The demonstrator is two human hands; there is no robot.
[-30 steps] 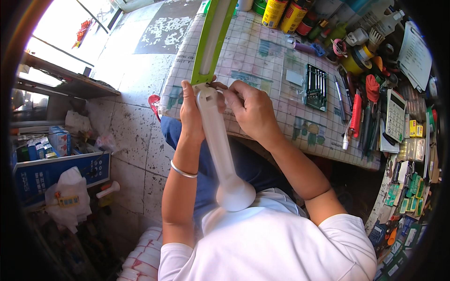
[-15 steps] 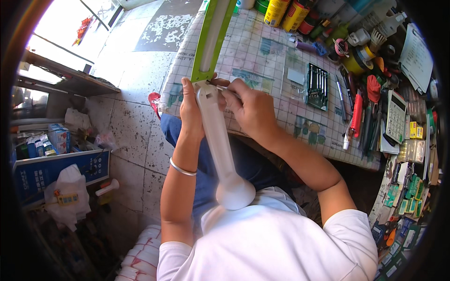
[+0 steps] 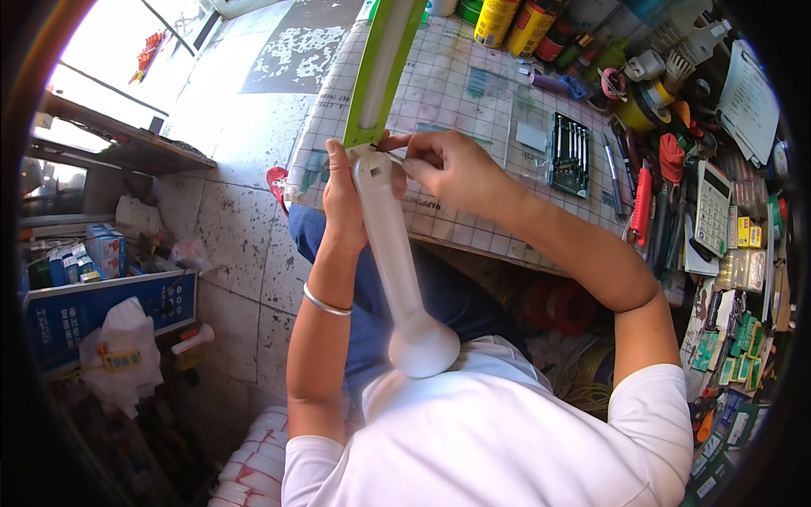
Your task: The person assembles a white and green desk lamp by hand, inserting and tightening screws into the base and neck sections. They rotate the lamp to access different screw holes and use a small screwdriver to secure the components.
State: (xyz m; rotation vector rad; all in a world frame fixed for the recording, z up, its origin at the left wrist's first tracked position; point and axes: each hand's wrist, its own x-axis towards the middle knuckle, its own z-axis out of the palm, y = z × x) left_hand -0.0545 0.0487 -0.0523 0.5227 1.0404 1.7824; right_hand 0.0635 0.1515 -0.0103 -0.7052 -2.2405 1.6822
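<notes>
What looks like a desk lamp (image 3: 387, 245) stretches away from my lap. Its white arm has a rounded end resting against my shirt, and its long green-edged head (image 3: 380, 80) reaches over the table. My left hand (image 3: 342, 190) wraps round it at the joint, thumb along the side and fingers behind. At the right of that joint, my right hand (image 3: 452, 169) is closed, thumb and fingertips pinched together. Something thin and pale shows by those fingertips, too small to make out.
The table (image 3: 456, 101) has a checked cover. On it lie a case of small screwdrivers (image 3: 571, 156), pens, a red-handled cutter (image 3: 642, 203) and a calculator (image 3: 712, 207). Yellow cans (image 3: 497, 21) stand at the back. At left is a blue box (image 3: 110, 313) with packages.
My right hand has turned and its elbow has swung outward to the right, with the fingertips still at the joint. The left hand and the lamp stay nearly where they were.
</notes>
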